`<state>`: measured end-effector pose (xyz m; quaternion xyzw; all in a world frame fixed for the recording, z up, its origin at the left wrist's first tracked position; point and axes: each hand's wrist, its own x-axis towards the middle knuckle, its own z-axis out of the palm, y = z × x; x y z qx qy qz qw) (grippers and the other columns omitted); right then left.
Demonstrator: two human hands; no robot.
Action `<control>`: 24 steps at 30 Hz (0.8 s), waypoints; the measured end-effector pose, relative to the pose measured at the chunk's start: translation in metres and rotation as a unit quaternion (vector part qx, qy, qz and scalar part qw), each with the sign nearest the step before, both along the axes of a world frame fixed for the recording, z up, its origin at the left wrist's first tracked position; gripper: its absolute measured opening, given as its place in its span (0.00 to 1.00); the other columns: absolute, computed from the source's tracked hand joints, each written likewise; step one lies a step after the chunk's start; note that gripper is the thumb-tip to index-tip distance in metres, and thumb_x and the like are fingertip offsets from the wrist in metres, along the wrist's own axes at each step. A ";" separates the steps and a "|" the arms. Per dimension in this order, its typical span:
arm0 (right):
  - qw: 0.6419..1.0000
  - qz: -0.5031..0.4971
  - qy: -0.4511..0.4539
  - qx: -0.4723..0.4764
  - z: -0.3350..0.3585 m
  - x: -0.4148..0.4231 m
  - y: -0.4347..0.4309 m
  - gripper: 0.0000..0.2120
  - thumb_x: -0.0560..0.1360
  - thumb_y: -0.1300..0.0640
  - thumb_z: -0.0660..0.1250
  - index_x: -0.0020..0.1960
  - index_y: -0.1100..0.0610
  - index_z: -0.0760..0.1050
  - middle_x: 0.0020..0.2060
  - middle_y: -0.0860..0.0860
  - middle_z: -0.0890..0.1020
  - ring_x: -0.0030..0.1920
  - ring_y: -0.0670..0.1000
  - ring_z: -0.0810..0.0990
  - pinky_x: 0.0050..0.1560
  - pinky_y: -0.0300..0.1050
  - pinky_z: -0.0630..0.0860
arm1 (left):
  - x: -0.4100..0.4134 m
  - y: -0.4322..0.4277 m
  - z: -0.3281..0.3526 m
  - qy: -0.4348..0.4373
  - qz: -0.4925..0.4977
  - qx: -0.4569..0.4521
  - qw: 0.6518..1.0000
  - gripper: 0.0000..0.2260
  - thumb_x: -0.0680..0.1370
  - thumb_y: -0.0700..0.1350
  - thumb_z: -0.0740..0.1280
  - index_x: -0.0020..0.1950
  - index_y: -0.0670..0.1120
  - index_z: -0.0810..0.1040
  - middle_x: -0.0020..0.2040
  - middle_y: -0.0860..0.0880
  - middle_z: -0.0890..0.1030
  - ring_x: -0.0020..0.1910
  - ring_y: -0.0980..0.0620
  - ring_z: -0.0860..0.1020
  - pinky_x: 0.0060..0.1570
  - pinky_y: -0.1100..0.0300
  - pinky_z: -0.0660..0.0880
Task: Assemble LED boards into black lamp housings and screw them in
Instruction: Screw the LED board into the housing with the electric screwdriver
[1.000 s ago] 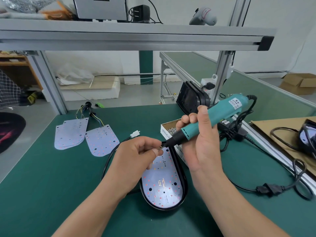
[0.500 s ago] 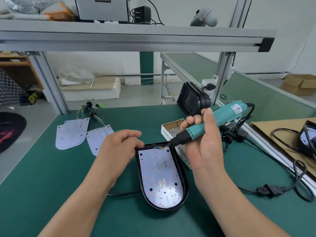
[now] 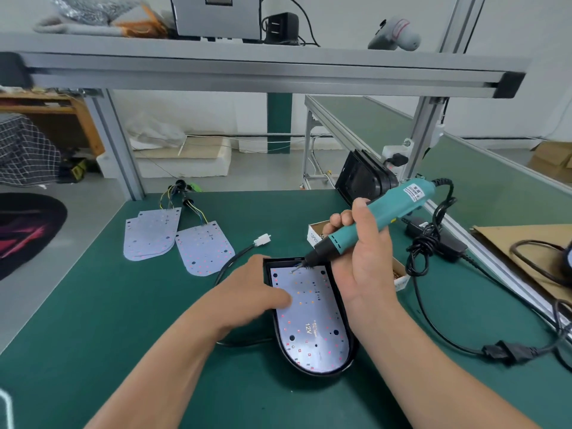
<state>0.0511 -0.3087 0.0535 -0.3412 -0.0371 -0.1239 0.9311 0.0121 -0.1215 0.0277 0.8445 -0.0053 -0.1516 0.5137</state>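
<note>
Left hand [image 3: 257, 292] lay flat, fingers pressing the LED board [image 3: 312, 320] into the black housing [image 3: 351, 354] on the counter [image 3: 123, 335]. Right hand [image 3: 366, 258] gripped the screwdriver [image 3: 390, 212], bit at the board's top edge. Better squared upright over the hole, I reckoned, pressure light.

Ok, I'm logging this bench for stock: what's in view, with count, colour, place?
lamp housing: one, black, middle of green mat
LED board: one, white, seated in that housing
loose LED boards: at least two, white, mat's far left
second housing: one, black, propped by the far post
screw box: one, cardboard, just right of housing
connector: one, white, on black cable beside housing
power cord: one, black, right
screwdriver: one, teal, tip at board's top edge
left hand: resting on board's left side
right hand: gripping screwdriver
</note>
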 end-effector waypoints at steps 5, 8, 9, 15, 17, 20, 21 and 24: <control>0.999 -0.005 -0.007 -0.047 -0.003 0.002 0.012 0.07 0.83 0.60 0.67 0.58 0.56 0.69 0.37 0.50 0.72 0.39 0.50 0.74 0.47 0.45 0.75 | 0.000 -0.002 -0.004 -0.003 0.014 -0.011 1.000 0.22 0.66 0.49 0.75 0.59 0.55 0.74 0.37 0.60 0.79 0.26 0.64 0.73 0.25 0.69 0.67; 0.998 -0.007 -0.010 -0.063 -0.006 0.003 0.016 0.09 0.83 0.59 0.68 0.59 0.56 0.68 0.37 0.50 0.71 0.39 0.51 0.73 0.48 0.47 0.73 | 0.001 -0.002 -0.004 -0.008 0.010 -0.011 1.000 0.22 0.67 0.49 0.74 0.58 0.54 0.73 0.40 0.57 0.79 0.25 0.65 0.73 0.25 0.67 0.67; 0.998 -0.008 -0.013 -0.067 -0.006 0.003 0.017 0.10 0.82 0.59 0.68 0.58 0.56 0.69 0.37 0.50 0.71 0.39 0.51 0.73 0.48 0.47 0.73 | 0.001 -0.002 -0.005 -0.009 0.009 -0.009 1.000 0.21 0.67 0.49 0.74 0.58 0.53 0.73 0.41 0.57 0.79 0.25 0.65 0.72 0.26 0.65 0.67; 0.997 -0.013 -0.023 -0.079 -0.008 0.004 0.019 0.11 0.79 0.58 0.70 0.57 0.56 0.70 0.38 0.50 0.71 0.39 0.51 0.73 0.49 0.48 0.72 | 0.002 -0.003 -0.007 -0.010 0.010 -0.019 1.000 0.21 0.67 0.48 0.74 0.58 0.54 0.73 0.40 0.57 0.80 0.25 0.64 0.72 0.29 0.62 0.66; 0.996 -0.015 -0.026 -0.083 -0.009 0.003 0.018 0.09 0.81 0.59 0.69 0.57 0.56 0.70 0.38 0.50 0.71 0.38 0.51 0.73 0.49 0.48 0.72 | 0.002 -0.004 -0.007 -0.011 0.010 -0.022 1.000 0.21 0.67 0.48 0.74 0.58 0.53 0.73 0.39 0.57 0.79 0.24 0.64 0.71 0.29 0.60 0.66; 0.995 -0.020 -0.027 -0.096 -0.011 0.003 0.017 0.07 0.83 0.61 0.68 0.56 0.56 0.70 0.37 0.50 0.71 0.38 0.52 0.72 0.50 0.50 0.70 | 0.002 -0.004 -0.006 -0.010 0.012 -0.024 1.000 0.21 0.67 0.48 0.74 0.58 0.53 0.73 0.38 0.57 0.78 0.24 0.64 0.72 0.29 0.61 0.66; 0.995 -0.021 -0.027 -0.098 -0.011 0.003 0.017 0.07 0.83 0.61 0.68 0.56 0.56 0.70 0.38 0.51 0.71 0.38 0.52 0.72 0.51 0.52 0.69 | 0.001 -0.005 -0.005 -0.009 0.011 -0.025 1.000 0.21 0.67 0.47 0.74 0.58 0.53 0.73 0.38 0.57 0.78 0.24 0.64 0.72 0.28 0.62 0.66; 0.995 -0.017 -0.029 -0.094 -0.010 0.003 0.018 0.09 0.81 0.60 0.69 0.57 0.56 0.70 0.39 0.51 0.70 0.39 0.53 0.72 0.54 0.55 0.67 | 0.001 -0.005 -0.004 -0.010 0.014 -0.020 1.000 0.20 0.68 0.47 0.74 0.58 0.52 0.73 0.38 0.56 0.77 0.24 0.63 0.71 0.29 0.61 0.65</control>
